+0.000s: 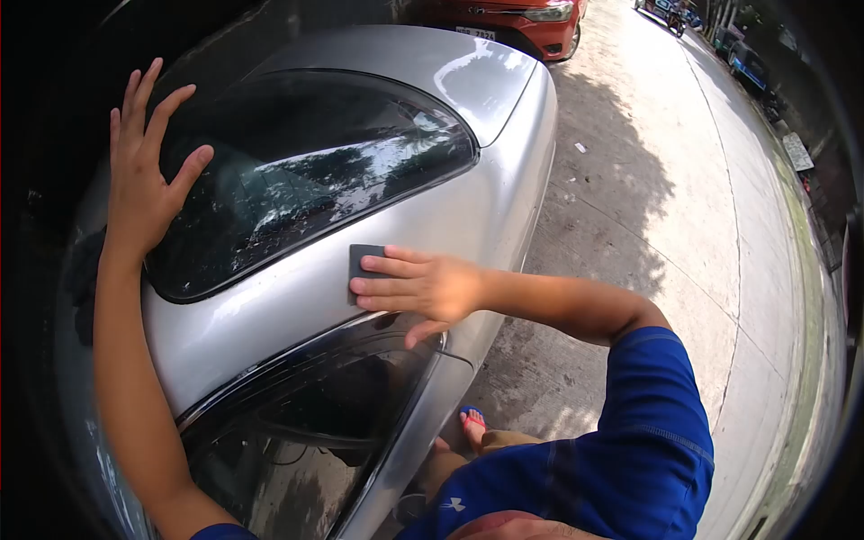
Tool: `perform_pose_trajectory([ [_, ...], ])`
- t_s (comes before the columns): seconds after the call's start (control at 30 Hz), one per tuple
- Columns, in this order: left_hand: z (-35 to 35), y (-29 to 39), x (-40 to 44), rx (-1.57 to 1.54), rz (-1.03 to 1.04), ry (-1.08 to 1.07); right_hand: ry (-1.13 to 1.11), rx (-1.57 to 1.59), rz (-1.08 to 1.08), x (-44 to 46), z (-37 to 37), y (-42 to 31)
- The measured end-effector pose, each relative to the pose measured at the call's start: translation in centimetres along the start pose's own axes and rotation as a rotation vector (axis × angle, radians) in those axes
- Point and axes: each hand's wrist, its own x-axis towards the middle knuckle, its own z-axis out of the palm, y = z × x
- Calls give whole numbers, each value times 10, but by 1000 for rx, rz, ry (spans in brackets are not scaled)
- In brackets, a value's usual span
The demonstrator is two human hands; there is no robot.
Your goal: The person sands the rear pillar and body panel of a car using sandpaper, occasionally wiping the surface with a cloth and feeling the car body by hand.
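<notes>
My right hand (423, 288) lies almost flat over a dark grey rectangular pad (363, 256), perhaps sandpaper, with its fingers stretched across it. The pad is pressed between those fingers and the silver body panel (252, 315) of a car, on the strip between the rear window (315, 171) and the side window (297, 414). At the far left, my left hand (148, 171) is raised with fingers spread and holds nothing. It appears in front of the rear window's left edge; whether it touches the glass I cannot tell.
The car's trunk lid (468, 76) extends to the upper right. A red car (513, 18) is parked behind it. A concrete road (684, 198) runs along the right, with a vehicle (661, 13) far off. My sandaled foot (472, 423) stands beside the car.
</notes>
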Motion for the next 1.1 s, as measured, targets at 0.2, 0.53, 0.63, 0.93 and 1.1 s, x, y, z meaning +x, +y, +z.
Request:
perform_pose_trajectory([
  [0.2, 21, -7, -7, -269, -87, -102, -107, -120, -3, 136, -33, -36],
  [0.53, 64, -4, -8, 410, 47, 63, -47, -219, -105, 44, 5, 23],
  [0.63, 41, 0, -14, 408, 18, 30, -44, -123, 29, 104, -12, -13],
  [0.93, -36, 57, -6, -341, 289, -169, 976, 622, 892, 13, 24, -68],
  [1.1, -57, 184, -16, -782, 116, -504, 1261, 1247, 1170, -24, 49, -131],
])
